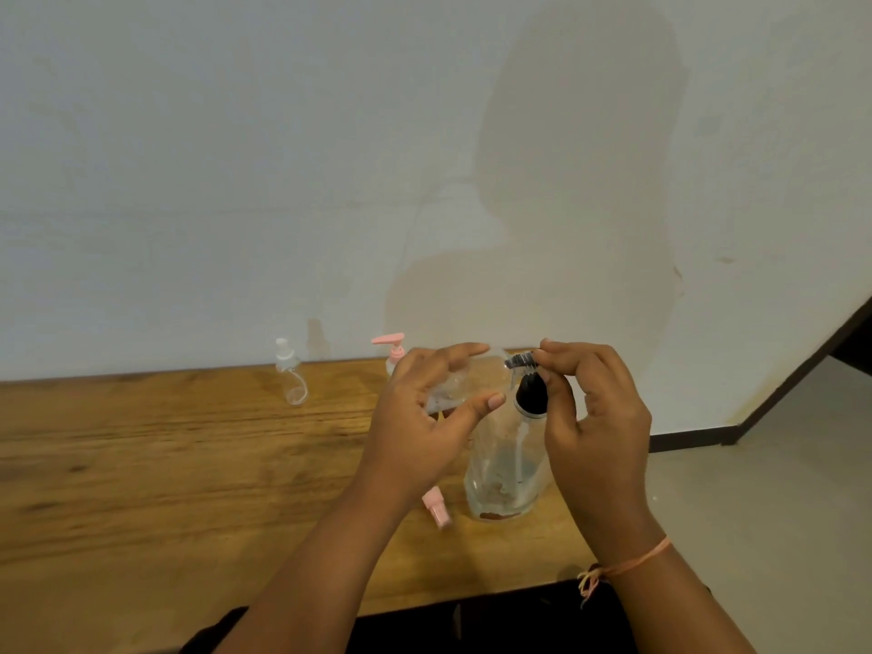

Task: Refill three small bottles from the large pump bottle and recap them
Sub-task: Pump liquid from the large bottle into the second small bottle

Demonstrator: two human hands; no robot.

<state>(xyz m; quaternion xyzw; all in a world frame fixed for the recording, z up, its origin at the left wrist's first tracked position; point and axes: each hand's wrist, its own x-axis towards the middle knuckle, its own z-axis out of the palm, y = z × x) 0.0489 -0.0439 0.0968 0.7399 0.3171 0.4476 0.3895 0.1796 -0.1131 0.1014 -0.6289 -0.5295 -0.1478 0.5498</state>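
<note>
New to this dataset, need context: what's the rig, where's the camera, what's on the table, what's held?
No machine here: a person works with two bare hands. The one picture comes from a wide-angle camera worn on the head, looking forward and down. The left hand grips a small clear bottle, held on its side above the wooden table. The right hand pinches a dark ribbed cap at that bottle's neck; going on or coming off, I cannot tell. On the table stand a large clear bottle with a black top, just below the hands, a pink-pump bottle partly hidden behind the left hand, and a white-capped bottle further left. A loose pink cap lies beside the large bottle.
</note>
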